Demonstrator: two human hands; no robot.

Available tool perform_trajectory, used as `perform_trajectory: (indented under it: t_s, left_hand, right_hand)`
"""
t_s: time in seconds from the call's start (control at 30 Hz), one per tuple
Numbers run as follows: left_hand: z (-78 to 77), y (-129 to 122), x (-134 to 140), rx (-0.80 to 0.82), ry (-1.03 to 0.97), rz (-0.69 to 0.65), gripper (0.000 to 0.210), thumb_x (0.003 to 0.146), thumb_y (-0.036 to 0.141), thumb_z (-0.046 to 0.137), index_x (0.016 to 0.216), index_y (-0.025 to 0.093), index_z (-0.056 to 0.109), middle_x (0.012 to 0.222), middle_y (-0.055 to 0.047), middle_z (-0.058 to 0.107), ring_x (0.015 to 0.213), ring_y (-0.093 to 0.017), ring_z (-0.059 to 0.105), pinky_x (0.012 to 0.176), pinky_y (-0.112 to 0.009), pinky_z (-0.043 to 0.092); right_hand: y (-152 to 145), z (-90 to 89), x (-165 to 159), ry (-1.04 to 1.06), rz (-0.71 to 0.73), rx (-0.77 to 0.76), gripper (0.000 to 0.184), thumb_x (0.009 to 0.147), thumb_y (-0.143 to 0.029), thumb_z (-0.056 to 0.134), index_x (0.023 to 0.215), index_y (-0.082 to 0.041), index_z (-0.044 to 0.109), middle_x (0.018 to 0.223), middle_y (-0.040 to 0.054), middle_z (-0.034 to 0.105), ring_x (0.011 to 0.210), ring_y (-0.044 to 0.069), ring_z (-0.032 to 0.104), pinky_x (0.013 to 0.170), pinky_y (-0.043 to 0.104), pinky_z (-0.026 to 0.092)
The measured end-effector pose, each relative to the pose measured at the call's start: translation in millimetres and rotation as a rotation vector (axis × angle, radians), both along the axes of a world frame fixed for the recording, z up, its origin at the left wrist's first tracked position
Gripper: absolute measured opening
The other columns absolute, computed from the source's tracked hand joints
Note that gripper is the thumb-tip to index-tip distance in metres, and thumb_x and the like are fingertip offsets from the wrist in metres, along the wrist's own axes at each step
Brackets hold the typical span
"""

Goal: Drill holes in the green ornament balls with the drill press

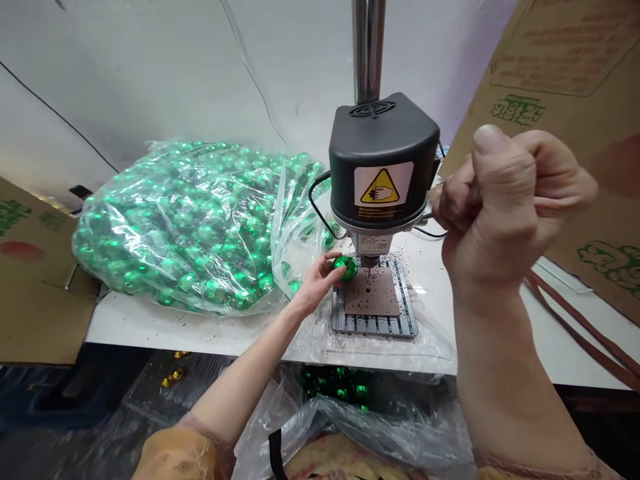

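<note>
Between the fingertips of my left hand (pixel 316 283) is a shiny green faceted ball (pixel 347 267), held just left of the drill bit (pixel 369 271). The black bench drill press (pixel 383 143) has a yellow warning label on its front. Under the bit, a brown board (pixel 373 301) with a dark hole lies on the slotted metal base (pixel 375 325). My right hand (pixel 505 200) is closed in a fist beside the drill head, around the drill press lever. A short stretch of metal rod shows at its fingers; the rest is hidden.
A large clear bag (pixel 175 227) of green balls fills the table's left side. Cardboard boxes (pixel 565 87) flank both sides. Below the table edge, an open plastic bag (pixel 380 427) holds more green balls. Dark shavings dot the white tabletop (pixel 430 267). A brown strap (pixel 580 327) lies right.
</note>
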State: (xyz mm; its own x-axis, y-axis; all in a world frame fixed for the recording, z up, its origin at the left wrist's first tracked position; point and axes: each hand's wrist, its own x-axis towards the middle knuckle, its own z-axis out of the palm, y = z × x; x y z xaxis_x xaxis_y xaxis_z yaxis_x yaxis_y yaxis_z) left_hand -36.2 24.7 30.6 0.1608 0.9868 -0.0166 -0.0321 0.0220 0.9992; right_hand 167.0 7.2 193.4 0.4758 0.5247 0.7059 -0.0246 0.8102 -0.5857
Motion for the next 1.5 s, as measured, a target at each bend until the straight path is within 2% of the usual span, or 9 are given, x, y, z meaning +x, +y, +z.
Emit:
perform_trajectory:
  t_s: [0.13, 0.27, 0.47, 0.63, 0.77, 0.9, 1.1, 1.27, 1.5]
  left_hand:
    - [-15.2, -8.9, 3.6, 0.092, 0.083, -0.051, 0.061, 0.08, 0.057, 0.082, 0.124, 0.021, 0.062, 0.103, -0.005, 0.072, 0.089, -0.017, 0.065, 0.08, -0.03, 0.049]
    - [-24.3, -12.6, 6.8, 0.156, 0.181, -0.057, 0.059, 0.085, 0.056, 0.078, 0.129, 0.021, 0.06, 0.113, -0.007, 0.073, 0.098, -0.019, 0.065, 0.087, -0.032, 0.047]
    - [-27.9, -13.3, 13.4, 0.244, 0.313, -0.045, 0.051, 0.087, 0.049, 0.077, 0.128, 0.023, 0.064, 0.119, -0.008, 0.072, 0.109, -0.024, 0.065, 0.096, -0.037, 0.048]
    - [-30.7, -13.3, 19.3, 0.303, 0.398, -0.004, 0.053, 0.081, 0.045, 0.084, 0.126, 0.024, 0.068, 0.118, -0.009, 0.068, 0.116, -0.028, 0.062, 0.106, -0.043, 0.047]
    - [-34.0, -14.5, 26.0, 0.26, 0.374, -0.029, 0.054, 0.078, 0.043, 0.087, 0.124, 0.023, 0.067, 0.119, -0.009, 0.067, 0.114, -0.028, 0.064, 0.105, -0.044, 0.049]
    - [-36.0, -16.8, 32.2, 0.23, 0.288, -0.083, 0.054, 0.079, 0.039, 0.087, 0.124, 0.022, 0.062, 0.126, -0.01, 0.067, 0.12, -0.028, 0.063, 0.108, -0.044, 0.048]
    - [-36.6, -19.0, 34.0, 0.221, 0.226, -0.103, 0.056, 0.08, 0.04, 0.086, 0.124, 0.021, 0.058, 0.125, -0.01, 0.068, 0.119, -0.027, 0.064, 0.107, -0.043, 0.049]
    - [-38.1, -18.5, 33.1, 0.227, 0.233, -0.111, 0.058, 0.08, 0.043, 0.086, 0.125, 0.022, 0.058, 0.125, -0.01, 0.068, 0.121, -0.028, 0.064, 0.108, -0.043, 0.049]
    - [-42.3, -18.5, 33.1, 0.231, 0.213, -0.108, 0.058, 0.08, 0.044, 0.087, 0.126, 0.023, 0.057, 0.128, -0.01, 0.066, 0.123, -0.028, 0.063, 0.109, -0.043, 0.048]
  right_hand:
    - [-0.1, -1.1, -0.8, -0.011, -0.016, 0.012, 0.044, 0.093, -0.026, 0.061, 0.059, -0.018, 0.035, 0.047, -0.0079, 0.039, 0.044, 0.0, 0.033, 0.048, 0.024, 0.026]
    - [-0.9, -1.3, -1.6, -0.033, -0.02, 0.027, 0.045, 0.094, -0.027, 0.059, 0.06, -0.017, 0.033, 0.05, -0.0078, 0.04, 0.047, -0.002, 0.034, 0.05, 0.02, 0.028]
    - [-0.1, -0.5, -1.9, -0.008, 0.021, 0.071, 0.041, 0.093, -0.02, 0.06, 0.06, -0.02, 0.035, 0.048, -0.0082, 0.039, 0.044, 0.001, 0.033, 0.047, 0.023, 0.027]
    - [-0.1, -1.0, -1.9, -0.005, 0.026, 0.068, 0.042, 0.093, -0.019, 0.059, 0.059, -0.02, 0.034, 0.047, -0.0079, 0.038, 0.045, 0.001, 0.032, 0.048, 0.023, 0.028]
    - [0.8, -1.0, -1.5, -0.007, 0.016, 0.078, 0.042, 0.091, -0.02, 0.061, 0.058, -0.021, 0.035, 0.046, -0.0071, 0.038, 0.044, 0.004, 0.032, 0.047, 0.026, 0.027]
    - [2.5, -1.7, 0.1, -0.025, -0.01, 0.073, 0.044, 0.09, -0.023, 0.062, 0.057, -0.023, 0.033, 0.045, -0.0062, 0.036, 0.042, 0.008, 0.031, 0.045, 0.031, 0.028]
    - [0.9, -7.7, 1.6, -0.102, -0.096, 0.027, 0.049, 0.093, -0.038, 0.062, 0.06, -0.022, 0.03, 0.048, -0.0044, 0.035, 0.044, 0.008, 0.03, 0.045, 0.033, 0.027]
    - [-5.0, -20.7, -2.8, -0.005, -0.088, 0.117, 0.051, 0.09, -0.028, 0.064, 0.057, -0.02, 0.027, 0.047, -0.0057, 0.029, 0.042, 0.007, 0.03, 0.047, 0.032, 0.025]
    - [-12.1, -42.1, -5.4, -0.04, -0.136, 0.163, 0.053, 0.091, -0.03, 0.06, 0.059, -0.019, 0.021, 0.048, -0.0057, 0.025, 0.042, 0.005, 0.025, 0.045, 0.03, 0.022]
